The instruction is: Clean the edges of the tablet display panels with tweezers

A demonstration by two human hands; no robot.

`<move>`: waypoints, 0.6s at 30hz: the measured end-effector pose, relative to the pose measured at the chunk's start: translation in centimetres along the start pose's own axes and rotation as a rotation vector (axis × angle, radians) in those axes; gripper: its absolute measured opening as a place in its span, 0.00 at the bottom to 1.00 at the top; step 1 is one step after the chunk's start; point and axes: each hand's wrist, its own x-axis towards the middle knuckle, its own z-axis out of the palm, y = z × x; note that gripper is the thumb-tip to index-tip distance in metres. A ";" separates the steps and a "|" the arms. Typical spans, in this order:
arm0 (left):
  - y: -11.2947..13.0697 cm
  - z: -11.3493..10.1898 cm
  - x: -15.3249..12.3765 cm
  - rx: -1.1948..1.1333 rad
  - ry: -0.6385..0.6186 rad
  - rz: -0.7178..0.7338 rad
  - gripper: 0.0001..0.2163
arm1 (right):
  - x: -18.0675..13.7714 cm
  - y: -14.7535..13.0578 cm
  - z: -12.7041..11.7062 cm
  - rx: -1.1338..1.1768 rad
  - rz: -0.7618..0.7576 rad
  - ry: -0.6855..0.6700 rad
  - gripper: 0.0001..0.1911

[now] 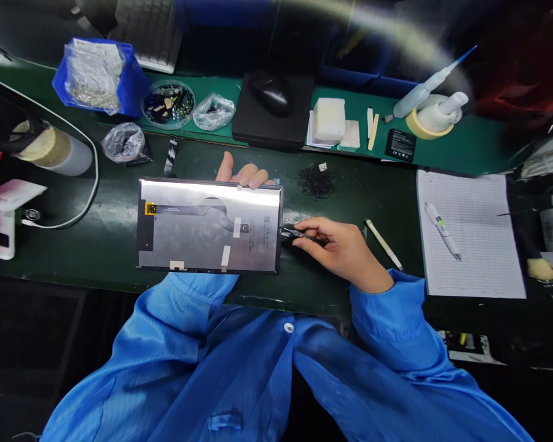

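- Far-left edge of the desk (pixel 110 245): white device (pixel 2 215) with a white cable (pixel 90 178) looping away from it; a grey cylinder (pixel 58 150) lies behind.
- Back-left: blue bin (pixel 129 86) stuffed with a plastic bag; round clear dish (pixel 168 103) of small parts beside it.
- Display panel (pixel 209 226), silvery back up, lies flat near the front edge, left of centre. A black flex strip runs across its upper part.
- Left hand (pixel 242 173): mostly hidden under the panel; fingertips curl over its far edge, gripping it.
- Right hand (pixel 338 245): fingers pinched shut on dark tweezers (pixel 295 233), tips touching the panel's right edge.
- Small heap of black scraps (pixel 317 181) behind the right hand.
- Thin white stick (pixel 383 244) lies just right of that hand.
- Back centre: black mouse (pixel 271 92) on a black box.
- Right side: lined sheet (pixel 470 245) with a white pen (pixel 442 230) on it.
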 end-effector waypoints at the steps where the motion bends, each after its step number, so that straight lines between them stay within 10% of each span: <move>1: 0.0 -0.1 0.0 -0.017 -0.007 -0.010 0.29 | 0.0 0.0 0.0 0.001 0.000 0.006 0.08; 18: 0.2 0.1 -0.2 -0.008 -0.064 -0.006 0.28 | 0.2 0.1 0.0 -0.072 -0.100 -0.002 0.09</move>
